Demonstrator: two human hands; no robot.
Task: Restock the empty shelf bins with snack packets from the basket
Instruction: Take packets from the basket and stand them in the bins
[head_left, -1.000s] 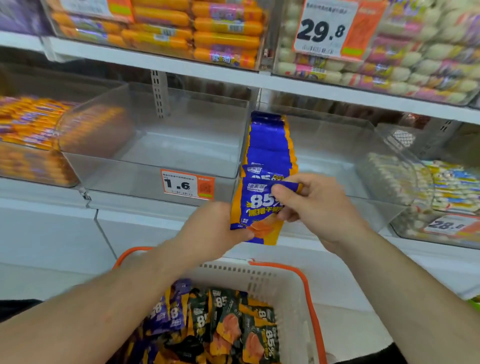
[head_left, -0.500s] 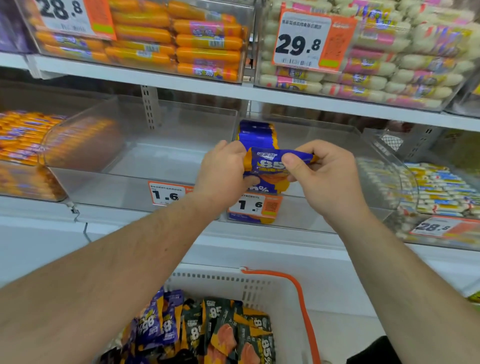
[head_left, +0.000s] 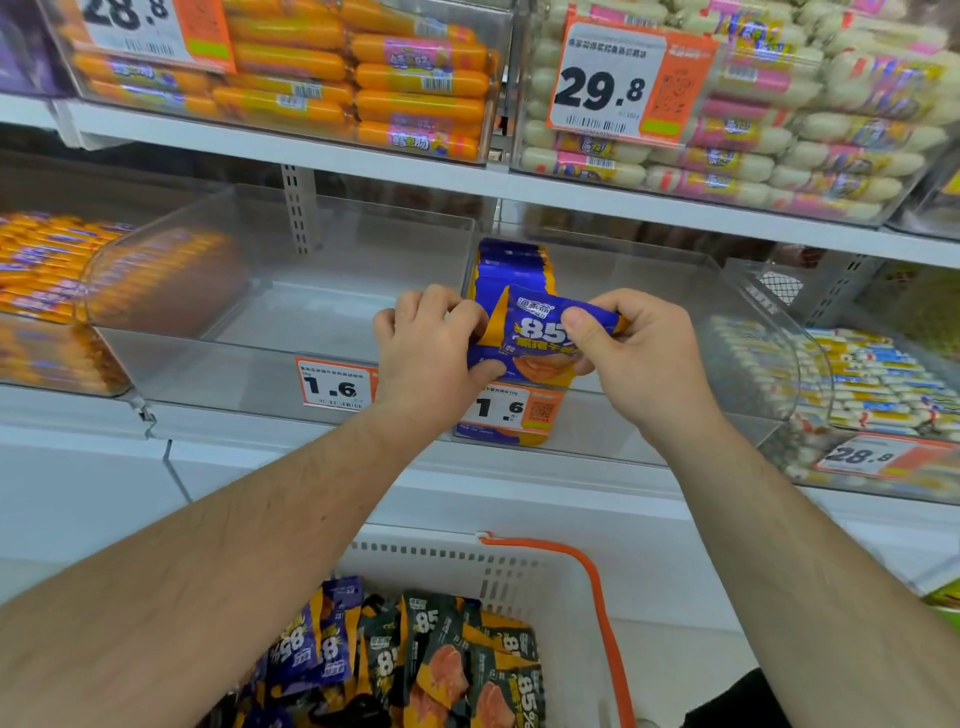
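Both hands hold a stack of blue and orange snack packets (head_left: 537, 332) over the front wall of a clear shelf bin (head_left: 675, 291). My left hand (head_left: 431, 353) grips the stack's left side. My right hand (head_left: 634, 353) pinches the front packet's upper right edge. More blue packets (head_left: 511, 265) stand in a row behind, along the bin's left wall. The clear bin (head_left: 270, 291) to the left holds nothing. Below, the white basket (head_left: 524, 577) with an orange handle holds several blue and dark packets (head_left: 415, 660).
Price tags reading 1.6 (head_left: 335, 387) hang on both bin fronts. Neighbouring bins hold orange sausage packs (head_left: 47, 280) at left and white ones (head_left: 878, 379) at right. The upper shelf (head_left: 322, 150) carries full bins of sausages just above the hands.
Both hands rose from the shelf's front edge up to the bin and have shifted slightly since. The packets went up with them to the bin's front wall. The camera tilted upward.
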